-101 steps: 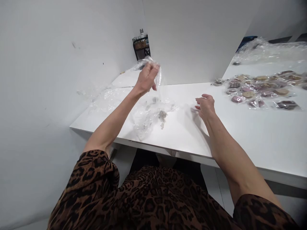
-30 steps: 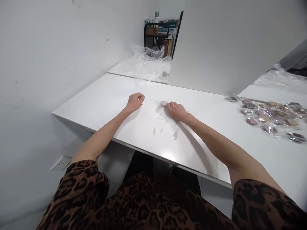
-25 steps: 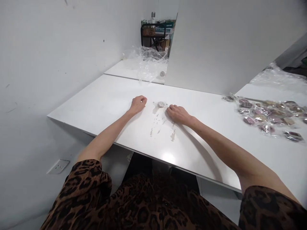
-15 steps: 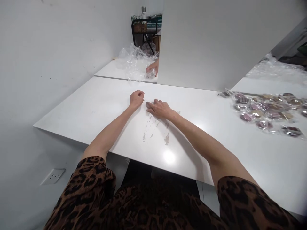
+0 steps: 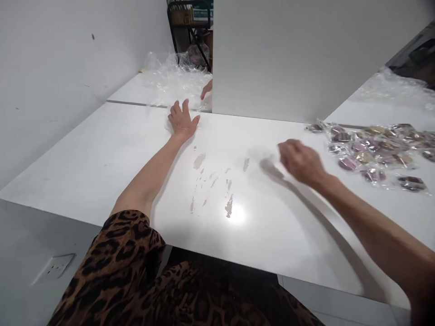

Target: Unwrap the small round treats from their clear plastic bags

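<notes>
My left hand reaches to the far edge of the white table, fingers spread, beside a heap of clear crinkled plastic. Whether its fingertips touch the plastic I cannot tell. My right hand is above the table, right of the middle, smeared by motion. Its fingers look curled closed, and anything inside them is hidden. To its right lie several clear-wrapped packets with pink, tan and dark brown contents. Between my hands the tabletop shows worn grey-brown patches.
A tall white panel stands along the table's back edge. Behind its left end, another person's hand shows near the plastic. A black rack is farther back. More clear plastic lies behind at right. A wall bounds the left side.
My hands have moved apart: the left went forward to the table's far edge and spread its fingers, the right lifted toward the packets. The view has shifted slightly.
</notes>
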Action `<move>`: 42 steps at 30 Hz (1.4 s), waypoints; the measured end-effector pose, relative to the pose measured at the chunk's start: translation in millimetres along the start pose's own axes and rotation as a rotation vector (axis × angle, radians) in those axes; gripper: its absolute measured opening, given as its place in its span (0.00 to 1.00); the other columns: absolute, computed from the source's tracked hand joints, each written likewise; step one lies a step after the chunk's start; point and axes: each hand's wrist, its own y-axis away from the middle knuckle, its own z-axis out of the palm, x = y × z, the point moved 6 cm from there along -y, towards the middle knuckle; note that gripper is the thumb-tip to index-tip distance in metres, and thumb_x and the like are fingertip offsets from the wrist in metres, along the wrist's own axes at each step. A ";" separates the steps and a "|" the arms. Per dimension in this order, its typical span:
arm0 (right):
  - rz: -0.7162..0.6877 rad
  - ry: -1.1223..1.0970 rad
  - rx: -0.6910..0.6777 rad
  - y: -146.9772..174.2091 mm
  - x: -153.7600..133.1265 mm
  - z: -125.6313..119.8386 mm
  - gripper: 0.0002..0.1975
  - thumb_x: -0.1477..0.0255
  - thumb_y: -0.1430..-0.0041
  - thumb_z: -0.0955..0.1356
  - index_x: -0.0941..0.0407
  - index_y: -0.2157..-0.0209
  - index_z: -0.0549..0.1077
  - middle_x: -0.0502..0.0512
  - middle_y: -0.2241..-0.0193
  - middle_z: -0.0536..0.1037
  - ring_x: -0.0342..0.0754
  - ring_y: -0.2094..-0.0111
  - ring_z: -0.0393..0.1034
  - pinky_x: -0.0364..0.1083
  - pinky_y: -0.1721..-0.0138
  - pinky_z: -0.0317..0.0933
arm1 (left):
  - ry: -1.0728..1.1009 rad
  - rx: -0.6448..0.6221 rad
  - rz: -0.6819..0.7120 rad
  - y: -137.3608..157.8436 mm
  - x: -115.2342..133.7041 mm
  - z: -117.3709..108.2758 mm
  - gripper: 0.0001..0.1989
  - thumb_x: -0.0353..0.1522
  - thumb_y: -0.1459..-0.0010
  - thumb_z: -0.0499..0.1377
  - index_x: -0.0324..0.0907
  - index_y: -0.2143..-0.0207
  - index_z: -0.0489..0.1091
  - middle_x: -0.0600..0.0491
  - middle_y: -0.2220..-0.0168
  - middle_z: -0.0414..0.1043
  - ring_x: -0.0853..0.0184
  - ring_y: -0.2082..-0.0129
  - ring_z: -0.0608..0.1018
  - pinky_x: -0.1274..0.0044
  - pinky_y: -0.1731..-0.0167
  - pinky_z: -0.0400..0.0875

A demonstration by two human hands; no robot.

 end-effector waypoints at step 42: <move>0.781 -2.087 0.544 -0.5 -95.2 -28.3 0.13 0.73 0.36 0.72 0.56 0.73 0.67 0.42 0.78 0.70 0.34 0.79 0.66 0.35 0.78 0.61 | 1.470 -0.889 -0.653 239.8 101.2 6.1 0.25 0.50 0.38 0.64 0.39 0.50 0.74 0.44 0.61 0.82 0.60 0.63 0.83 0.65 0.55 0.79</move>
